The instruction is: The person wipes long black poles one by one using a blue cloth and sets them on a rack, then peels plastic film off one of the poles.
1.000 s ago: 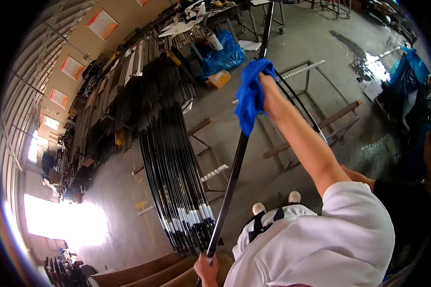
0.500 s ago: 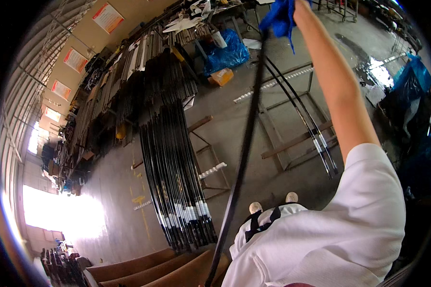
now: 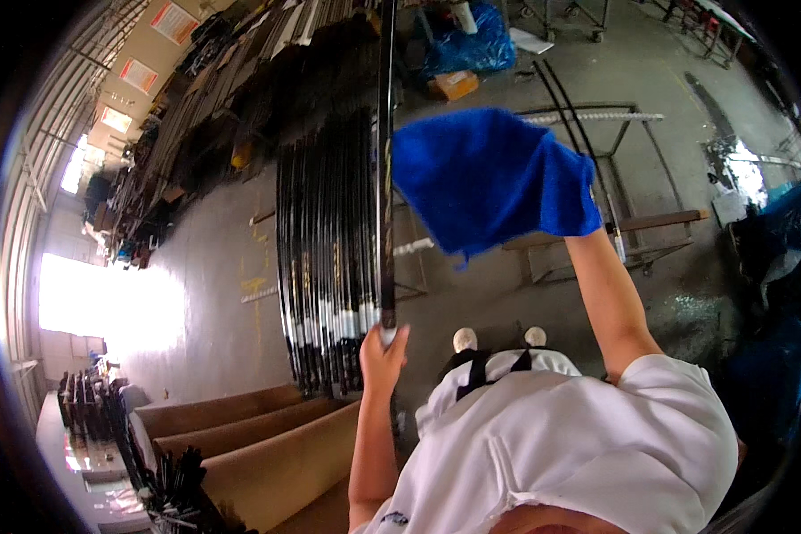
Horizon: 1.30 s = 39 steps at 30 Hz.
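My left hand (image 3: 383, 358) is closed round the lower end of a long black pole (image 3: 385, 178), at a pale band. The pole runs straight up past the top edge of the picture. To its right, my right hand (image 3: 589, 198) grips a blue cloth (image 3: 489, 182), which spreads out toward the pole and hides most of the fingers. Whether the cloth touches the pole I cannot tell. Left of the held pole lies a row of similar black poles (image 3: 325, 240) with white bands near their lower ends.
At the right, two more poles (image 3: 587, 147) lie across a metal rack with a wooden bar (image 3: 659, 220). Large brown rolled or curved sheets (image 3: 276, 454) stand at lower left. A blue plastic bag (image 3: 472, 44) and an orange box (image 3: 455, 84) are on the far floor.
My right hand and the blue cloth have come down from the top edge toward me. My left hand has come into view on the pole, which now stands more upright.
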{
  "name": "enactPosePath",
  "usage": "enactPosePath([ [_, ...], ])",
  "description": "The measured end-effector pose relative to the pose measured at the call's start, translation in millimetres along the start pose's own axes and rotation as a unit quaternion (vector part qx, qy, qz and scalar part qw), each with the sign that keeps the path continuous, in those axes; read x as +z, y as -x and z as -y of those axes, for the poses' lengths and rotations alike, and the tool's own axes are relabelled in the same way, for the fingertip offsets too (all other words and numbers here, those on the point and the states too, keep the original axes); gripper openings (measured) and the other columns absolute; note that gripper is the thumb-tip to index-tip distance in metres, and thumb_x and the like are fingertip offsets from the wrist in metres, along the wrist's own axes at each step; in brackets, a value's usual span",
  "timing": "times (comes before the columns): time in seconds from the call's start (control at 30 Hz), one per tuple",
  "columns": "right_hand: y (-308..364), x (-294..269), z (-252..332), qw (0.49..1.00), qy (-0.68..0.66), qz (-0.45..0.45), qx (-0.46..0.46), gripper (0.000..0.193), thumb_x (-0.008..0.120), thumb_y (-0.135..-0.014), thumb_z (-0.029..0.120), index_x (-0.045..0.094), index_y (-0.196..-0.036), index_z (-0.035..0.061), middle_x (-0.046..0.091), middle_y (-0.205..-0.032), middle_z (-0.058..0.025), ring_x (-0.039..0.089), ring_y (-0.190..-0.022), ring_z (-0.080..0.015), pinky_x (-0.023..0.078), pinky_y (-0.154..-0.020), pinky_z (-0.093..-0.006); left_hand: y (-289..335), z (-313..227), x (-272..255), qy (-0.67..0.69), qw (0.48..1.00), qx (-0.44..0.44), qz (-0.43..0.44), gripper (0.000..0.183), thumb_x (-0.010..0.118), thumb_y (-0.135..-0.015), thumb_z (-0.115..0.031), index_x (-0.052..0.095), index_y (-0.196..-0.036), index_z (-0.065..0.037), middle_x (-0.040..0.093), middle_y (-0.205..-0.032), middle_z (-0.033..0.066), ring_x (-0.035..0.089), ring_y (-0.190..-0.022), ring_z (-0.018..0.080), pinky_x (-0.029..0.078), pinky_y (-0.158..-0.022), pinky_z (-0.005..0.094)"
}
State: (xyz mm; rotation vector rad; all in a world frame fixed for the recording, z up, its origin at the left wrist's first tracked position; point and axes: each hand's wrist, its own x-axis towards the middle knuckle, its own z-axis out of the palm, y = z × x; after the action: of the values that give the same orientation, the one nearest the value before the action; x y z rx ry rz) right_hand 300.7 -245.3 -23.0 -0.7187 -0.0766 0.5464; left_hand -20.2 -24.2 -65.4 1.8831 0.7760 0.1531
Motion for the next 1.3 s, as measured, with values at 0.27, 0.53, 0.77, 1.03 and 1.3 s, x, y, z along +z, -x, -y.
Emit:
enactPosePath([
  [0.27, 52, 26, -94, 0.983, -0.072, 0.090, 0.143, 0.037, 0.052, -0.087, 0.042, 0.056, -0.102, 0.0075, 0.058, -0.097, -0.0085, 0.057, -0.087, -0.0206, 0.048, -0.078, -0.0307, -46, -73, 40, -0.139, 0.978, 0.130, -0.086, 0.022, 0.060, -0.080, -0.014, 0.051, -0.095, -0.002, 0.059, -0.073, 0.0155, 0.059, -0.066, 0.0335, 0.046, -0.057, 0.0387],
  [0.53, 47, 115, -148, 0.997, -0.023, -0.070, -0.005, 0.006, 0.061, -0.080, 0.010, 0.058, -0.084, 0.0077, 0.059, -0.076, -0.0034, 0.057, -0.066, -0.0141, 0.048, -0.061, -0.0284, -36, -83, 74, -0.170, 0.984, -0.031, -0.038, 0.031, 0.059, -0.081, -0.019, 0.053, -0.106, -0.003, 0.057, -0.106, 0.0192, 0.054, -0.100, 0.0339, 0.044, -0.081, 0.0389],
  [0.77, 46, 108, -144, 0.982, -0.157, 0.086, 0.056, 0.007, 0.059, -0.080, 0.009, 0.053, -0.076, 0.0094, 0.055, -0.071, -0.0015, 0.054, -0.062, -0.0120, 0.046, -0.059, -0.0267, -56, -83, 61, -0.053, 0.939, 0.316, -0.123, 0.024, 0.052, -0.088, -0.015, 0.057, -0.106, 0.000, 0.059, -0.105, 0.0103, 0.054, -0.097, 0.0214, 0.043, -0.086, 0.0315],
  [1.03, 47, 93, -138, 0.998, 0.019, 0.052, -0.041, 0.018, 0.062, -0.082, 0.021, 0.049, -0.073, 0.0115, 0.048, -0.066, 0.0027, 0.047, -0.060, -0.0078, 0.041, -0.055, -0.0252, -31, -91, 36, 0.173, 0.964, 0.092, 0.182, 0.035, 0.066, -0.078, -0.012, 0.055, -0.109, -0.002, 0.060, -0.096, 0.0073, 0.058, -0.088, 0.0194, 0.047, -0.077, 0.0346],
  [1.3, 66, 100, -125, 0.993, -0.044, 0.104, 0.033, 0.022, 0.058, -0.087, 0.030, 0.054, -0.096, 0.0101, 0.057, -0.092, -0.0022, 0.055, -0.084, -0.0132, 0.049, -0.073, -0.0303, -62, -112, 70, 0.260, 0.940, 0.167, -0.141, 0.022, 0.063, -0.085, -0.012, 0.059, -0.104, -0.001, 0.061, -0.094, 0.0054, 0.058, -0.084, 0.0145, 0.045, -0.073, 0.0272],
])
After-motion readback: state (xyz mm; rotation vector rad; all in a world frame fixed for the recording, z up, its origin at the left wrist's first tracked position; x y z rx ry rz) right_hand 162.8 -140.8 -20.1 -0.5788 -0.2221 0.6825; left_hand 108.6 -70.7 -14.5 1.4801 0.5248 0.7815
